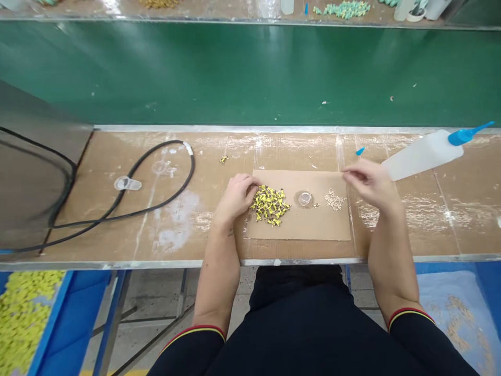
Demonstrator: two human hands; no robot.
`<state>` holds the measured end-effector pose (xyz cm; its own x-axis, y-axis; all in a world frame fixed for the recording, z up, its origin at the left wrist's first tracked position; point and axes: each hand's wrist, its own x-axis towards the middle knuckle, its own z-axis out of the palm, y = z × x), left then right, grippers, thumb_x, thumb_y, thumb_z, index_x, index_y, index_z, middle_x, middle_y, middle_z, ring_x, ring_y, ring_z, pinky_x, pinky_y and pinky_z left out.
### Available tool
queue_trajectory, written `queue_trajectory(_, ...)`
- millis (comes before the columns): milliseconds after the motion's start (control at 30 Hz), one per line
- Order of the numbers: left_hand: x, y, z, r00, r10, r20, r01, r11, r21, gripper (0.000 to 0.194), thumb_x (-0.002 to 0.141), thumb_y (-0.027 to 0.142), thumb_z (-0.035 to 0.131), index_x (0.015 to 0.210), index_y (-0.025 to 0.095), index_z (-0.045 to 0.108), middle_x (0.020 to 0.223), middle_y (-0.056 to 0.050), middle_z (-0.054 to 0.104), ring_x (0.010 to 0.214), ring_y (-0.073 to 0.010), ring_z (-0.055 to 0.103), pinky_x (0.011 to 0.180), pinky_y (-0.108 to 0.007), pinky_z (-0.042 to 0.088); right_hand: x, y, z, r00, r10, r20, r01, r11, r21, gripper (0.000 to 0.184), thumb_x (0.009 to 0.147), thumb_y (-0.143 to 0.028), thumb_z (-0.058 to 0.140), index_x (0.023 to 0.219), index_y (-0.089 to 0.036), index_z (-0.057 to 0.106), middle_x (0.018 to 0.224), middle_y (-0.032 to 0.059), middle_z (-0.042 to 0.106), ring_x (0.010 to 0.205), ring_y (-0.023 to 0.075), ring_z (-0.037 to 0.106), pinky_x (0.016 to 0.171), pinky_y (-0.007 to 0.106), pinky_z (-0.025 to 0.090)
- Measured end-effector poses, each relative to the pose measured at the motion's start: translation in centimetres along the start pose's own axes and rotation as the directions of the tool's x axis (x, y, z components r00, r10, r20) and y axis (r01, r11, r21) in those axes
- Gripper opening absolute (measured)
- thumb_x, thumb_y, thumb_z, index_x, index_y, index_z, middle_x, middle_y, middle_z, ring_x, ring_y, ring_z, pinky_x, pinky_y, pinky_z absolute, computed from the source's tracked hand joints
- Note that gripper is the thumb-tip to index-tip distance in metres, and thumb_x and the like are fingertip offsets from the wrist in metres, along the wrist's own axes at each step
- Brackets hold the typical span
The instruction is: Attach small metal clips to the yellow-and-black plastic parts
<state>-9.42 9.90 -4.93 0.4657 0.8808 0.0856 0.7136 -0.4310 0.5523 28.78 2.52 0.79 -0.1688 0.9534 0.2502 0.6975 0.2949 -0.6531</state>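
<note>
The heap of small yellow-and-dark pieces (270,205) lies on a cardboard sheet (313,224), directly to the right of the left grip (237,197) and touching distance from its fingertips. That makes the left grip the nearer one by far. The heap has no sharp long axis, though it spreads a little wider from side to side than front to back. The left grip is curled downward at the heap's left edge, and its fingers hide whether it has hold of a piece, so I cannot tell.

The right grip (371,183) hangs over the sheet's right edge, well apart from the heap, with thumb and fingers drawn close; nothing shows between them, but a tiny piece could be hidden. Just left of it lies a cluster of pale pieces (334,199), then a clear cup (304,198). Beyond it, a squeeze bottle (425,154) lies on the surface (430,230), its blue nozzle pointing away to the right.
</note>
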Motion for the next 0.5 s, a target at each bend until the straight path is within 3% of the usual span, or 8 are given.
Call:
queue_trajectory(67,0.0,-0.1,0.0,1.000,0.015,-0.013,-0.015,1.000,-0.018,0.017,0.092,0.024,0.055,0.094,0.020,0.071,0.097,-0.010,0.074,0.100,-0.0278,0.067,0.096,-0.044,0.051,0.0,1.1,0.6,0.994,0.000,0.112,0.002,1.000,-0.013,0.018,0.097,-0.030,0.065,0.099,-0.023,0.082,0.090,0.0067,0.075,0.072,0.0188,0.067,0.068,0.036,0.055)
queue_trajectory(133,-0.1,-0.1,0.0,0.999,0.014,-0.053,-0.017,0.998,-0.059,0.017,0.091,0.024,0.056,0.097,0.019,0.071,0.096,-0.009,0.074,0.096,-0.0258,0.068,0.094,-0.042,0.053,0.1,2.2,1.5,0.979,0.011,0.204,-0.008,1.000,-0.016,0.019,0.095,-0.027,0.066,0.097,-0.023,0.084,0.094,0.0078,0.076,0.073,0.0193,0.068,0.070,0.036,0.054)
queue_trajectory(300,-0.3,0.6,0.0,0.968,0.012,-0.252,-0.048,0.989,-0.137,0.027,0.091,0.022,0.056,0.111,0.018,0.072,0.094,-0.006,0.072,0.086,-0.0190,0.069,0.084,-0.033,0.057,0.2,3.4,2.6,0.959,0.062,0.277,-0.042,0.996,-0.075,0.014,0.093,-0.028,0.070,0.095,-0.024,0.083,0.097,0.0071,0.077,0.081,0.0215,0.072,0.078,0.038,0.056)
queue_trajectory(400,-0.4,1.3,0.0,0.898,-0.040,-0.439,-0.065,0.973,-0.223,0.020,0.090,0.022,0.061,0.103,0.019,0.076,0.088,-0.004,0.069,0.082,-0.0159,0.069,0.078,-0.029,0.058,0.2,3.0,2.8,0.948,0.100,0.301,-0.048,0.983,-0.176,0.015,0.095,-0.026,0.067,0.092,-0.025,0.081,0.100,0.0066,0.077,0.092,0.0245,0.073,0.081,0.039,0.055)
queue_trajectory(500,-0.4,1.9,0.3,0.815,-0.173,-0.552,-0.124,0.879,-0.459,0.010,0.085,0.025,0.070,0.092,0.019,0.075,0.087,-0.002,0.066,0.077,-0.0128,0.071,0.072,-0.026,0.060,0.1,2.3,3.3,0.947,0.121,0.297,-0.020,0.946,-0.322,0.018,0.098,-0.023,0.060,0.090,-0.024,0.076,0.103,0.0079,0.077,0.098,0.0263,0.071,0.076,0.037,0.051)
